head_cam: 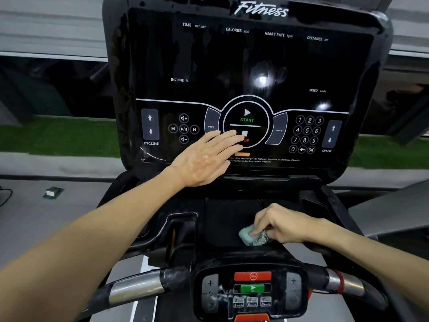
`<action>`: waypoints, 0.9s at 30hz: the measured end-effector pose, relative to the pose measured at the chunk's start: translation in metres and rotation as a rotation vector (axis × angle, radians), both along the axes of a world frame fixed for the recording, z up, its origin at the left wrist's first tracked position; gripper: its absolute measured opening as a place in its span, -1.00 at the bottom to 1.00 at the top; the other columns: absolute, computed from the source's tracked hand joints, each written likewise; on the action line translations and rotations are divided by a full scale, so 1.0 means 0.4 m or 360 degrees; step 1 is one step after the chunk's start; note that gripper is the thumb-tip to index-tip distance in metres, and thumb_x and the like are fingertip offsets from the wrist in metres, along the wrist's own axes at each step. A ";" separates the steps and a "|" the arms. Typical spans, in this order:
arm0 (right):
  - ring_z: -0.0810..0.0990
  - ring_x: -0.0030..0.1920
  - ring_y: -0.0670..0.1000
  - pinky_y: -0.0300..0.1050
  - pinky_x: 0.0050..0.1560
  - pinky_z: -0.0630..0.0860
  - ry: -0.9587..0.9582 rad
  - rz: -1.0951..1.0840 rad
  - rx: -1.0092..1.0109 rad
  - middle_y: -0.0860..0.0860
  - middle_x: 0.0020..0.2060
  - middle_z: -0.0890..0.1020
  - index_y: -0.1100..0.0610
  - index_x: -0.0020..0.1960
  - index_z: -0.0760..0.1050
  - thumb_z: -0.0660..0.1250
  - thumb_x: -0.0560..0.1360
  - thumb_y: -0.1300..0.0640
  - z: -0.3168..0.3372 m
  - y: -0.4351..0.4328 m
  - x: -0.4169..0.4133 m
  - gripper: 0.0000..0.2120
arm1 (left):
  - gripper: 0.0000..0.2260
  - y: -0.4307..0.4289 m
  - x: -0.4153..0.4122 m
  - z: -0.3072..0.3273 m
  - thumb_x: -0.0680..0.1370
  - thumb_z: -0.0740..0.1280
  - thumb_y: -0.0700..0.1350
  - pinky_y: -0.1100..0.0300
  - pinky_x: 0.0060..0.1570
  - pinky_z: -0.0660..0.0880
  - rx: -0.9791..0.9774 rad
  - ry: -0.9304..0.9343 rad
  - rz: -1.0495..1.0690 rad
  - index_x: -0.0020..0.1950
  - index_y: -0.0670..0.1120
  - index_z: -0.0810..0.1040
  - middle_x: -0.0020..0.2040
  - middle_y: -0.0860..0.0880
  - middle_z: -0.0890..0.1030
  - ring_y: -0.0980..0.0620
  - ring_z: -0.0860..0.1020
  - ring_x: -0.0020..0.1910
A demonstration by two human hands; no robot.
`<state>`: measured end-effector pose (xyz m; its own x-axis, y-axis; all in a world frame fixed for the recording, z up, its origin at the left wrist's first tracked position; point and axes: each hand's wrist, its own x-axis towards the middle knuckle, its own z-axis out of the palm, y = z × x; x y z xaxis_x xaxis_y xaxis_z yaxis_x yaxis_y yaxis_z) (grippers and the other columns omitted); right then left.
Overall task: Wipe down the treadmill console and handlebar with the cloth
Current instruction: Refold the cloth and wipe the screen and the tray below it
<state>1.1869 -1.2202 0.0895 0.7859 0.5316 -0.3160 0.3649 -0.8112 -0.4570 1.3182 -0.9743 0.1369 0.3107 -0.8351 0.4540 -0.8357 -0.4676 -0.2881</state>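
The left hand (204,159) lies flat with straight fingers on the lower part of the console (232,66), fingertips over its STOP mark; the right hand (285,225), below the console, pinches the bunched green cloth (251,235) against the dark tray (227,212); the console's upper left shows wet streaks, so it seems part-wiped; the handlebar (137,287), lower still, looks scuffed and probably not yet wiped.

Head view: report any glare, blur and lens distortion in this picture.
Head view: two bright reflections glare on the glossy console, one above START, one near SPEED; the wide-angle lens bows the handlebar and background lines; console lettering is readable, the cloth slightly blurred.
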 end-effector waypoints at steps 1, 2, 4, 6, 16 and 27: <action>0.59 -0.05 -0.14 -0.20 -0.03 0.53 -0.0117 -0.0062 -0.0069 -0.09 0.05 0.61 0.02 0.20 0.61 0.29 0.46 0.33 -0.006 0.001 0.002 -0.61 | -0.58 0.000 0.002 -0.001 0.63 0.12 -0.04 -0.04 0.47 0.21 -0.0007 0.0001 0.0000 0.46 -0.18 0.36 0.52 -0.13 0.33 -0.11 0.28 0.51; 0.58 -0.07 -0.08 -0.20 -0.04 0.51 -0.0245 -0.0139 -0.0130 -0.04 0.08 0.58 0.06 0.26 0.57 0.28 0.49 0.28 -0.016 0.003 0.000 -0.63 | -0.58 0.000 0.003 -0.002 0.63 0.13 -0.04 -0.04 0.47 0.21 -0.0016 0.0002 0.0001 0.46 -0.18 0.36 0.52 -0.13 0.33 -0.11 0.28 0.51; 0.58 -0.07 0.02 -0.17 -0.02 0.51 -0.0504 -0.0217 -0.0335 0.05 0.09 0.55 0.16 0.33 0.48 0.31 0.50 0.23 -0.042 0.021 -0.005 -0.61 | -0.58 0.000 0.003 -0.004 0.63 0.14 -0.04 -0.04 0.48 0.21 -0.0026 -0.0004 0.0007 0.46 -0.18 0.37 0.52 -0.13 0.32 -0.10 0.27 0.51; 0.58 -0.15 0.04 -0.18 -0.07 0.54 -0.0746 -0.0185 -0.0538 0.09 -0.04 0.60 0.24 0.24 0.52 0.49 0.31 0.26 -0.082 0.044 0.002 -0.51 | -0.58 0.000 0.004 -0.004 0.63 0.15 -0.04 -0.03 0.48 0.21 -0.0036 -0.0012 0.0007 0.45 -0.18 0.37 0.52 -0.13 0.32 -0.10 0.27 0.51; 0.49 0.14 0.10 -0.02 0.17 0.48 -0.0564 -0.0116 -0.0040 0.07 0.18 0.53 0.19 0.38 0.38 0.21 0.58 0.09 -0.077 0.095 0.023 -0.60 | -0.58 -0.002 0.006 -0.008 0.64 0.15 -0.03 -0.03 0.48 0.19 -0.0079 0.0002 -0.0020 0.45 -0.18 0.37 0.53 -0.13 0.30 -0.09 0.27 0.51; 0.48 0.00 -0.24 -0.25 0.23 0.38 -0.0013 0.0113 0.0425 -0.21 -0.04 0.56 0.15 0.09 0.63 0.34 0.54 0.24 -0.044 0.202 0.065 -0.84 | -0.60 0.000 0.006 -0.005 0.63 0.18 -0.05 -0.03 0.48 0.20 -0.0062 -0.0001 -0.0030 0.43 -0.18 0.40 0.51 -0.13 0.34 -0.09 0.28 0.51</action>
<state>1.2127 -1.1395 0.0721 0.7456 0.6490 -0.1511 0.4209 -0.6345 -0.6482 1.3205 -0.9743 0.1349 0.2948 -0.8225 0.4864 -0.8444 -0.4625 -0.2703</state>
